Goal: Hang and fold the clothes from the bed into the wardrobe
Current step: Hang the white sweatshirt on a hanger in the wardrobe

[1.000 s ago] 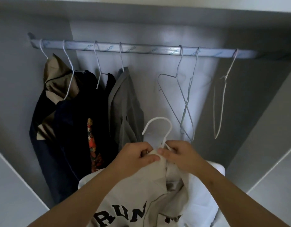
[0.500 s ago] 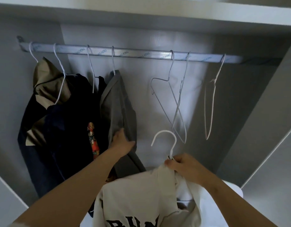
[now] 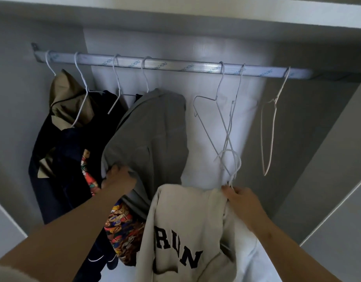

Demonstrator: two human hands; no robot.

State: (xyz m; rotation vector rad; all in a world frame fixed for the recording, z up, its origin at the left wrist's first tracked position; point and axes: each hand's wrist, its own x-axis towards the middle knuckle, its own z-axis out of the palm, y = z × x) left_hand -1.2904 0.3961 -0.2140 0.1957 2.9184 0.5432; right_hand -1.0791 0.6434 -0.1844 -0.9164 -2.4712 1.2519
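Note:
A cream sweatshirt (image 3: 187, 224) with dark letters hangs on a white hanger (image 3: 235, 165). My right hand (image 3: 241, 198) grips that hanger at its neck, together with the sweatshirt's collar, below the wardrobe rail (image 3: 175, 65). My left hand (image 3: 119, 178) presses against the grey garment (image 3: 153, 131) that hangs on the rail and pushes it leftward; its fingers are partly hidden in the cloth. The white hanger's hook is off the rail, level with the lower ends of two empty wire hangers (image 3: 220, 119).
Left of the grey garment hang a dark blue garment (image 3: 59, 165), a tan one (image 3: 67, 98) and a colourful patterned one (image 3: 118, 220). A third empty hanger (image 3: 269, 127) hangs at the right. Wardrobe side walls (image 3: 318, 149) close both sides, with a shelf overhead.
My left hand left the sweatshirt and went to the grey garment, pushing it left. My right hand carried the hanger and sweatshirt to the right and a little up.

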